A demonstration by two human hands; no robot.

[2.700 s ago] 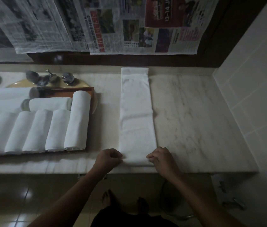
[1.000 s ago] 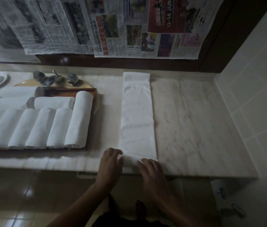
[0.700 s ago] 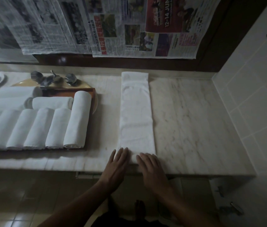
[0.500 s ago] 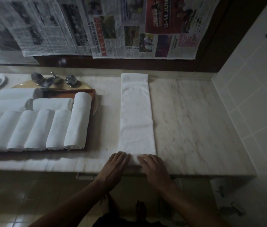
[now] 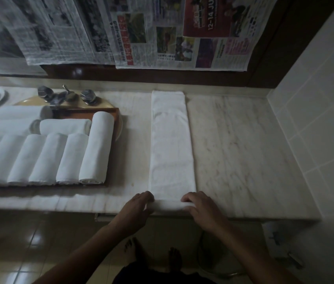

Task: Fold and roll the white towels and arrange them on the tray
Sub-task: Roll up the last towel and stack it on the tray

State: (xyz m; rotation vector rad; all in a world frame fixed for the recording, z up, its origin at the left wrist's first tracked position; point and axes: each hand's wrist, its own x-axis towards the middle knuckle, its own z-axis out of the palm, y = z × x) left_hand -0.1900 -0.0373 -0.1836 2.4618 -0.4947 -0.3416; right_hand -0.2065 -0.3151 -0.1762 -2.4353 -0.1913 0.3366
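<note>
Two hands, left (image 5: 136, 209) and right (image 5: 202, 210), curled around rolled near end of towel (image 5: 171, 144)

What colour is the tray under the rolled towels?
Reddish-brown tray, clearest in the head view.

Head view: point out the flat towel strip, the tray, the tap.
flat towel strip (image 5: 171, 144), head view, middle of the unrolled length.
tray (image 5: 80, 114), head view, bare brown floor by its far rim.
tap (image 5: 63, 96), head view, centre spout between the two handles.
</note>
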